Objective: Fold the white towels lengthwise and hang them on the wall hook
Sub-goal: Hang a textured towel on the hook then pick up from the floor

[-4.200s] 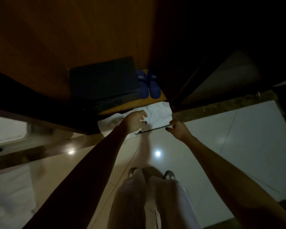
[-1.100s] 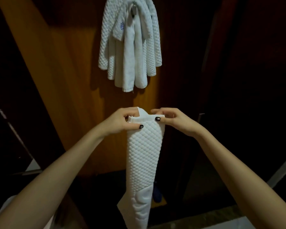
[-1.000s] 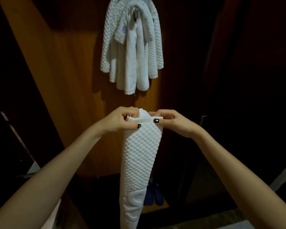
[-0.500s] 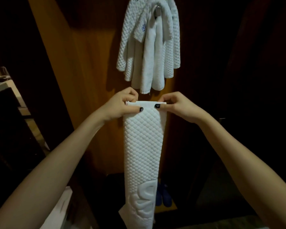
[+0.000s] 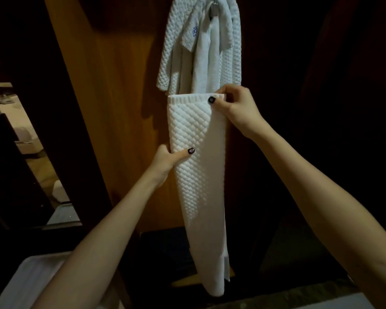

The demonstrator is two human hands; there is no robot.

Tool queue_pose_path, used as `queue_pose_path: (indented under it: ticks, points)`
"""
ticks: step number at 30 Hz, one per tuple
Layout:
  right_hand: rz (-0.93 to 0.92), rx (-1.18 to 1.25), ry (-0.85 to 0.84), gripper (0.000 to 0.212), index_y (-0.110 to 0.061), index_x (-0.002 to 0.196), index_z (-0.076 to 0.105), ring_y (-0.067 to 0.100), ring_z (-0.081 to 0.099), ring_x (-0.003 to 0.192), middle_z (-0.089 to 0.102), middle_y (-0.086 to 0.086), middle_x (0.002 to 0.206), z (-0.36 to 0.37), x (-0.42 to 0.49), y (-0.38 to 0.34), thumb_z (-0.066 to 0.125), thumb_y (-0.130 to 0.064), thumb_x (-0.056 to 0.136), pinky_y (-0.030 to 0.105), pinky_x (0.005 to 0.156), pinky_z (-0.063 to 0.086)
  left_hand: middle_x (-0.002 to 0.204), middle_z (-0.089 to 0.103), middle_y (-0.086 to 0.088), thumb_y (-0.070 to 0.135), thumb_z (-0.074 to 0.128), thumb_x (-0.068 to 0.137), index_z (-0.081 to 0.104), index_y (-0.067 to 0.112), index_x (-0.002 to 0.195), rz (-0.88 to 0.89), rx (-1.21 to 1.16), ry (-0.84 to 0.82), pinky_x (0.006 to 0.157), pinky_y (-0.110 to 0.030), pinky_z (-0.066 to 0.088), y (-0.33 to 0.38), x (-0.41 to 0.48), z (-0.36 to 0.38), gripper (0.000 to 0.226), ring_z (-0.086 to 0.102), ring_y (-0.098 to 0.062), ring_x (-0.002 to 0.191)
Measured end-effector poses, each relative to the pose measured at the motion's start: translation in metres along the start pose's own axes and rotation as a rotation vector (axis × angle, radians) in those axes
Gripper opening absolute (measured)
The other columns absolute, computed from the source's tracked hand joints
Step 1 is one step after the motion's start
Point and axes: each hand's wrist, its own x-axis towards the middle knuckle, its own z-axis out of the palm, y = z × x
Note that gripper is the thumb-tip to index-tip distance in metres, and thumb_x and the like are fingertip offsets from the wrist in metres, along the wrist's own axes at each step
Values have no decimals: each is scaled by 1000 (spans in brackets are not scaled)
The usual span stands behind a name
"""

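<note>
Folded towel (image 5: 198,175), one: your right hand (image 5: 236,105) pinches its top corner, left hand (image 5: 167,157) pinches its side edge midway; align the layers squarely before the wall hook (image 5: 214,6).

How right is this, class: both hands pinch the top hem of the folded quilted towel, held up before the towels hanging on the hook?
Only partly. The head view shows only the right hand pinching the top hem of the folded quilted towel; the left hand pinches its left edge lower down. The rest stands.
</note>
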Motion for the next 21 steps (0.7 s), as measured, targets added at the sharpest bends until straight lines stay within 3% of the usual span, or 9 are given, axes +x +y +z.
queue_pose_path:
  ticks: [3,5,7,10,12,16,19,21]
  points:
    - [13,107,80,21,-18,78,57,11,52,65,56,0,72,-5,9,-4,65,-2,87,24,59,41,95,75,-3,13,79,64,75,15,88,51,-41,-75,83,-37,58,14,12,8,24,71,-19,89]
    - [39,215,136,14,-17,86,59,11,53,66,58,0,75,-10,19,-3,65,-5,90,27,62,43,96,75,-4,9,79,68,74,14,91,92,-47,-107,77,-35,59,27,18,16,23,71,-21,90]
    - [84,345,149,13,-17,105,59,11,64,78,65,-1,90,-14,25,0,64,-17,92,27,70,52,98,75,-6,3,77,75,72,10,97,140,-69,-101,76,-35,59,40,25,24,24,71,-23,92]
    - [43,340,-4,36,-18,131,51,10,62,114,63,-3,124,-8,12,15,57,-28,96,27,93,52,108,71,-13,-4,70,80,64,-1,114,199,-99,-53,82,-40,57,66,39,31,35,69,-28,99]
    - [53,305,-120,42,-22,136,46,9,56,124,57,-6,135,2,-12,34,57,-26,96,26,100,48,115,68,-18,-6,68,80,57,-6,123,214,-123,-46,82,-41,57,83,49,35,44,67,-30,103]
    - [183,373,-122,54,-21,135,50,11,61,117,62,-5,130,17,-54,66,70,-27,85,30,94,54,87,76,-1,-5,69,80,60,6,99,209,-193,21,66,-36,58,117,68,34,23,73,-20,84]
    - [189,361,-141,56,-29,134,50,8,61,117,62,-11,128,24,-74,76,73,-24,83,19,85,53,95,74,-9,-4,68,81,62,0,105,195,-215,43,65,-37,58,139,88,28,26,73,-25,86]
    - [142,388,-104,66,-37,139,41,8,55,125,56,-16,135,25,-82,78,73,-20,83,23,93,52,104,71,-16,-1,68,83,58,-7,117,165,-214,93,65,-38,58,148,102,23,36,72,-29,88]
